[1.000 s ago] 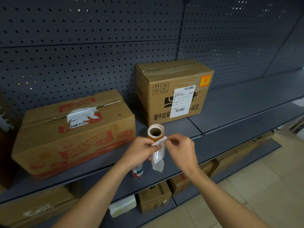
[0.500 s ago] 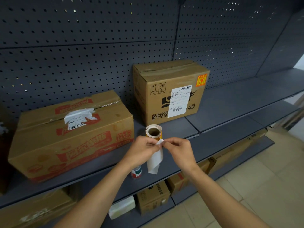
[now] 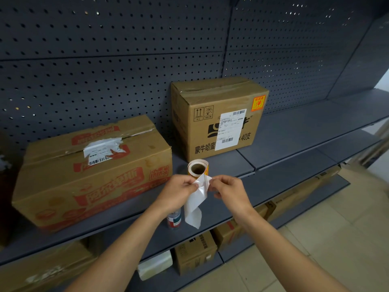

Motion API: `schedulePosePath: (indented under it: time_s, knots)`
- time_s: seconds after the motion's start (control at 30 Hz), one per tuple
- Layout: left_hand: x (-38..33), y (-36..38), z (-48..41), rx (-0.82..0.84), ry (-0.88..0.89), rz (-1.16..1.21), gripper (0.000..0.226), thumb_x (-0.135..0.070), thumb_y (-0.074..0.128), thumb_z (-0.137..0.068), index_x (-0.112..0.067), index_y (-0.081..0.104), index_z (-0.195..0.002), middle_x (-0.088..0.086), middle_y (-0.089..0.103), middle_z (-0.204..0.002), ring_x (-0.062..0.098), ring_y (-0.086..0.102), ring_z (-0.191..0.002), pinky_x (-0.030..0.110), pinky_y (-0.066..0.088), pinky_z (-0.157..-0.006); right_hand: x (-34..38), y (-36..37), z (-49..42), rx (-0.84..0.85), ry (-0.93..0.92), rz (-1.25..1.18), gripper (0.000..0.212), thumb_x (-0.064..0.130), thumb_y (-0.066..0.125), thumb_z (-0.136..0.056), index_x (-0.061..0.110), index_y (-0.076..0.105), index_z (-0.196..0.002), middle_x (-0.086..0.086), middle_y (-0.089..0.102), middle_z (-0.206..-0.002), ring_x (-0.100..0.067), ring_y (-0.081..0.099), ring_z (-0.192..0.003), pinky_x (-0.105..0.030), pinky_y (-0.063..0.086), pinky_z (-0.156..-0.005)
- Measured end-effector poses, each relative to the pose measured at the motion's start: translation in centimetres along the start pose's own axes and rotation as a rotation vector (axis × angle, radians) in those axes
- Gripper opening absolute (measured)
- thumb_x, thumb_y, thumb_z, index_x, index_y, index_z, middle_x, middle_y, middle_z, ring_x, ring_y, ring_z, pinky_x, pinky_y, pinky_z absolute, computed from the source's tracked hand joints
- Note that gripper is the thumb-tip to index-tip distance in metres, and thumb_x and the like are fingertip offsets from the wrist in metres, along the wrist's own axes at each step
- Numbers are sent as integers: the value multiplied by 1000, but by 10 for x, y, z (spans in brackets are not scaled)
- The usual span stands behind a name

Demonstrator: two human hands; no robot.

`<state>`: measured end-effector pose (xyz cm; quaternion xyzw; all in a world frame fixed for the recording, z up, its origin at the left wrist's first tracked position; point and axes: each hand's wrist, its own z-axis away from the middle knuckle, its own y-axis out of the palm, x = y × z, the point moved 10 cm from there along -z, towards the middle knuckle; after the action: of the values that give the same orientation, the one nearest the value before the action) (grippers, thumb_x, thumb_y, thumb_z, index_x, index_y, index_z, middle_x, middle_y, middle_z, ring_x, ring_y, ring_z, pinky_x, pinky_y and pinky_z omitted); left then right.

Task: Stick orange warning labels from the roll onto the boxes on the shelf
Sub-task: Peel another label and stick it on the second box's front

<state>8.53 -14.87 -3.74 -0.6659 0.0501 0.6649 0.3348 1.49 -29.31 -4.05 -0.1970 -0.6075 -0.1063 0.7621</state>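
The roll point(image 3: 197, 168) sits just beyond the fingertips, its core axis roughly upright and its open end tipped toward the person. Its white backing strip point(image 3: 195, 203) hangs down between the hands. The left hand point(image 3: 179, 191) and right hand point(image 3: 229, 190) both pinch the strip's top. The upright box point(image 3: 214, 123) beyond them carries an orange label point(image 3: 258, 103). The low box point(image 3: 90, 171) out past the left hand shows none, so it is likely next.

Head view, angled down, close over shelf point(image 3: 294, 131)

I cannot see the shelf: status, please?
Left hand and right hand pinch white strip below label roll. Tall box labelled; low box shows none. Nothing blocks.
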Motion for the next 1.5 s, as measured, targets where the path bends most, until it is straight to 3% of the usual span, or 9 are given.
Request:
schedulePosePath:
  time_s: [0.27,0.47,0.6,0.7,0.87,1.07,1.2,1.37,1.5]
  knots:
    - [9,-22,-1,-144,-27,-224,24,-15,59,-93,5,64,-78,5,50,-68,12,43,-64,28,31,-59,5,-29,-7,-168,10,-36,20,16,54,-95,3,67,-88,-14,71,-92,-23,67,-88,-39,56,-82]
    - [21,-20,2,-86,-62,-235,18,-18,62,-90,-4,73,-85,0,66,-76,14,60,-73,31,44,-68,34,-38,-6,-222,-155,23,14,13,57,-93,9,68,-84,-7,72,-82,-20,68,-84,-31,54,-72]
    - [9,-20,14,-75,-50,-50,16,-21,73,-87,-18,77,-103,-5,76,-93,2,69,-90,15,51,-78,54,-23,1,-185,-297,36,13,13,61,-92,13,68,-82,-7,72,-79,-22,69,-81,-34,55,-72]
    - [0,-32,23,-149,-79,202,10,-20,70,-92,-17,76,-98,-1,77,-91,13,72,-89,26,57,-82,67,-6,8,-154,-411,79,13,14,62,-94,16,69,-83,-2,70,-76,-14,65,-72,-33,53,-67]
    - [3,-44,34,-207,-202,714,27,-30,63,-95,-7,73,-105,11,78,-96,26,73,-88,36,58,-85,92,33,30,-90,-777,372,5,16,66,-93,17,70,-95,6,65,-88,-5,61,-78,-15,46,-67]
    - [8,-68,41,-285,-161,702,15,-18,63,-96,-8,72,-102,12,76,-91,20,71,-76,34,57,-82,96,70,46,6,-1041,609,19,27,61,-93,16,73,-103,3,65,-99,-16,64,-86,-34,56,-69]
    - [12,-90,44,-388,-88,490,19,-8,65,-94,-19,75,-82,2,74,-74,15,67,-66,29,55,-71,93,80,39,112,-1017,589,20,27,67,-92,18,73,-108,4,63,-102,-10,61,-91,-31,54,-77]
    - [5,-107,44,-437,34,227,34,-10,66,-94,-34,76,-71,7,71,-71,15,62,-65,39,53,-74,97,75,25,155,-863,330,18,18,77,-85,20,73,-103,9,63,-94,-5,61,-86,-13,47,-76]
    - [3,-110,45,-406,67,133,31,-13,67,-93,-40,76,-79,5,74,-76,16,64,-71,50,56,-84,92,75,1,148,-681,200,14,18,73,-89,23,72,-102,9,66,-93,-9,63,-84,-21,50,-72]
